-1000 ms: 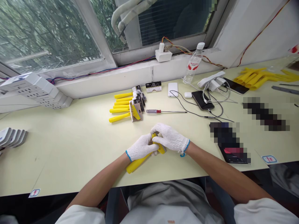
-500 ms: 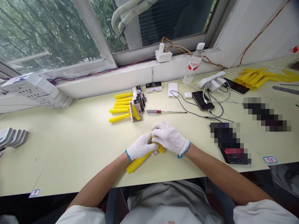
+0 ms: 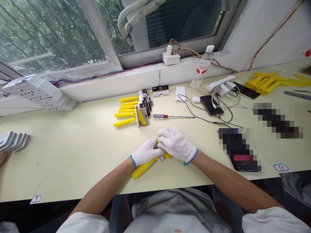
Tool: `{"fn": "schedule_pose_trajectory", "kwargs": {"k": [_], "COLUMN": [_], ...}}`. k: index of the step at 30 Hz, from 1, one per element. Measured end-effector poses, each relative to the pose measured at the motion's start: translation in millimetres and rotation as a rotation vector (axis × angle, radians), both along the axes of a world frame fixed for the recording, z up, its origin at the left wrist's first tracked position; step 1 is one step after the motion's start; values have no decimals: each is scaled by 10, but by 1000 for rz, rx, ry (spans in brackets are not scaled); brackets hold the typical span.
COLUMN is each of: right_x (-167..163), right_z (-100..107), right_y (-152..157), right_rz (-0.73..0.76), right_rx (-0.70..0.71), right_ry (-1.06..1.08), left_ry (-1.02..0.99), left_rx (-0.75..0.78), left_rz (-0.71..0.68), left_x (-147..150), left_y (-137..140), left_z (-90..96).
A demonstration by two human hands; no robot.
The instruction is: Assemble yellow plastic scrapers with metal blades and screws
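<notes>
Both my hands wear white knitted gloves with blue cuffs. My left hand [image 3: 148,151] is wrapped around the handle of a yellow scraper [image 3: 143,169], which slants toward the table's front edge. Over the scraper's head my right hand [image 3: 171,142] is closed, and its fingers hide most of that end. A bit of yellow shows beneath the right fingers. Beyond my hands lies a screwdriver [image 3: 170,116] with a clear and red handle. To its left, several yellow-handled scrapers [image 3: 125,122] with carded heads rest in a row.
Behind the screwdriver are a small black-and-white packet [image 3: 160,90], a white power bank [image 3: 180,94] and a water bottle [image 3: 202,68]. Phones, cables and a power strip [image 3: 221,82] crowd the right. Yellow handles [image 3: 264,81] lie far right; white boxes [image 3: 39,92] stand left. Another person's hand [image 3: 3,157] shows at the left edge.
My hands stay almost still on the scraper. Another person's hand has come into view at the left edge, beside the stacked white packs.
</notes>
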State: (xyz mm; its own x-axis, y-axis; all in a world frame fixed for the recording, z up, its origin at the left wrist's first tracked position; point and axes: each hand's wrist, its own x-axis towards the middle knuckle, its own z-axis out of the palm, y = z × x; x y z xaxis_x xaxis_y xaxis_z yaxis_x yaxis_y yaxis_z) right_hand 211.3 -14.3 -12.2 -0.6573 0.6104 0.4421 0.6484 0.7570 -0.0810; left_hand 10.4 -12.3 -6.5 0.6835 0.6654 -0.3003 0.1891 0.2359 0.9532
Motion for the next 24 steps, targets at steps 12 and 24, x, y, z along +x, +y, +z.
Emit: {"fn": "schedule_pose_trajectory", "kwargs": {"k": [12, 24], "right_x": [-38, -39], "right_z": [-4, -68], "right_y": [-43, -24], "right_rz": [-111, -147], "right_rx": [-316, -600], "right_ry": [326, 488], "left_ry": [7, 53], "left_rx": [25, 25], "left_rz": [-3, -17], "left_x": [9, -36], "left_y": [-7, 1], "left_z": [1, -71]}}
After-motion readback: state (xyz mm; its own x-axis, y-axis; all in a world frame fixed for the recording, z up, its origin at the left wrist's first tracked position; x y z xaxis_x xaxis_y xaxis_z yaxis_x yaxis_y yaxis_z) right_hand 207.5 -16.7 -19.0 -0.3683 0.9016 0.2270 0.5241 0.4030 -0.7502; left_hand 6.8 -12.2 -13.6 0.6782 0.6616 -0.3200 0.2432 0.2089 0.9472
